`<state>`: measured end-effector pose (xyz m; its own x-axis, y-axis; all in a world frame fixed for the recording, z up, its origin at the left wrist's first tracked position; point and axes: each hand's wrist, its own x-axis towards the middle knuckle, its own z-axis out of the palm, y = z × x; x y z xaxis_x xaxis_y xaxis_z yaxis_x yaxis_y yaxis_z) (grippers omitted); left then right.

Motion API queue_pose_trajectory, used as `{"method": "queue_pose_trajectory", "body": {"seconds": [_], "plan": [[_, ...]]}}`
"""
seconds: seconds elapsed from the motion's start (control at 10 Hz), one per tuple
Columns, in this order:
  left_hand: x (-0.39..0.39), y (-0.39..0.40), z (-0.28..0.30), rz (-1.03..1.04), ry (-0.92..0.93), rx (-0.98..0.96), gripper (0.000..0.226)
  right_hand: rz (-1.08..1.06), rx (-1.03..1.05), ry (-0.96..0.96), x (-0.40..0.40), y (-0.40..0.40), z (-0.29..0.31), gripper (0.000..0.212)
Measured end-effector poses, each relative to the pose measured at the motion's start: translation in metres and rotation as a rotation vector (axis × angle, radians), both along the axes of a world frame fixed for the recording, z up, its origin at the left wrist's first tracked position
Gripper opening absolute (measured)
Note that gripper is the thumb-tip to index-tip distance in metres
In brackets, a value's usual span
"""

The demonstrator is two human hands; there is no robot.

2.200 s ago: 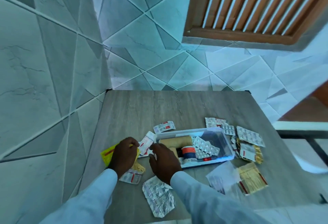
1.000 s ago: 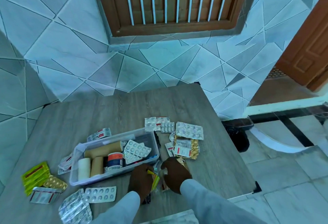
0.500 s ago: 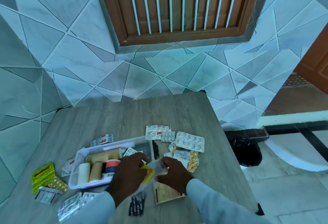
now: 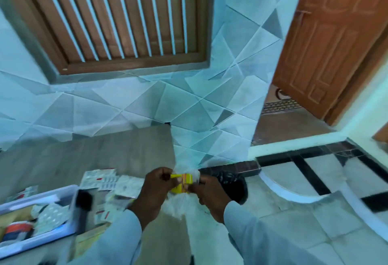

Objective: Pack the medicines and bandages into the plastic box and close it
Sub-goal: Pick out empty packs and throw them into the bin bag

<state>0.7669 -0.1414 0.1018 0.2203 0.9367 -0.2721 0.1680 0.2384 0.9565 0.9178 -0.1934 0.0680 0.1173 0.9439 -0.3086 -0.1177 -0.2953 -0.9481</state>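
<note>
Tiled walls back a grey table [image 4: 126, 151]. Both hands, left hand [image 4: 154, 191] and right hand [image 4: 212, 195], pinch a yellow packet [image 4: 183, 182] in a clear bag [image 4: 180, 206] right of the part-filled, lidless plastic box [image 4: 37, 216]; blister strips [image 4: 105, 178] lie unpacked beyond it.

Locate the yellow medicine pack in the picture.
The yellow medicine pack is held up between both hands, left hand and right hand, right of the plastic box.
</note>
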Motion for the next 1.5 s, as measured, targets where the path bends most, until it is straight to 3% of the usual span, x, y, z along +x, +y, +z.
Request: {"method": "queue_pose_trajectory", "body": {"seconds": [0.1, 0.2, 0.3, 0.4, 0.6, 0.8, 1.0, 1.2, 1.4, 1.5], "plan": [[0.049, -0.003, -0.019, -0.059, -0.01, -0.07, 0.013, -0.098, -0.068, -0.051, 0.049, -0.012, -0.016, 0.023], [0.097, 0.004, -0.043, -0.15, 0.049, -0.112, 0.015, -0.19, -0.15, -0.093, 0.092, -0.017, -0.031, 0.011], [0.15, 0.021, -0.076, -0.179, 0.112, -0.111, 0.02, -0.253, -0.228, -0.163, 0.139, -0.006, -0.057, 0.029], [0.2, 0.041, -0.11, -0.191, 0.146, -0.15, 0.018, -0.286, -0.297, -0.275, 0.186, 0.018, -0.088, 0.047], [0.289, 0.11, -0.199, -0.096, 0.185, -0.288, 0.017, -0.334, -0.469, -0.371, 0.269, 0.092, -0.169, 0.045], [0.332, 0.165, -0.295, -0.062, 0.219, -0.463, 0.025, -0.281, -0.652, -0.327, 0.319, 0.154, -0.267, 0.037], [0.342, 0.19, -0.395, 0.01, 0.31, -0.645, 0.023, -0.23, -0.824, -0.321, 0.348, 0.179, -0.374, 0.042], [0.357, 0.203, -0.458, -0.029, 0.534, -0.601, 0.031, -0.239, -0.98, -0.205, 0.357, 0.2, -0.463, 0.026], [0.378, 0.215, -0.497, -0.047, 0.513, -0.584, 0.035, -0.258, -1.034, -0.077, 0.357, 0.222, -0.508, 0.027], [0.382, 0.217, -0.508, -0.034, 0.518, -0.575, 0.036, -0.211, -1.068, -0.05, 0.36, 0.22, -0.518, 0.015]]}}
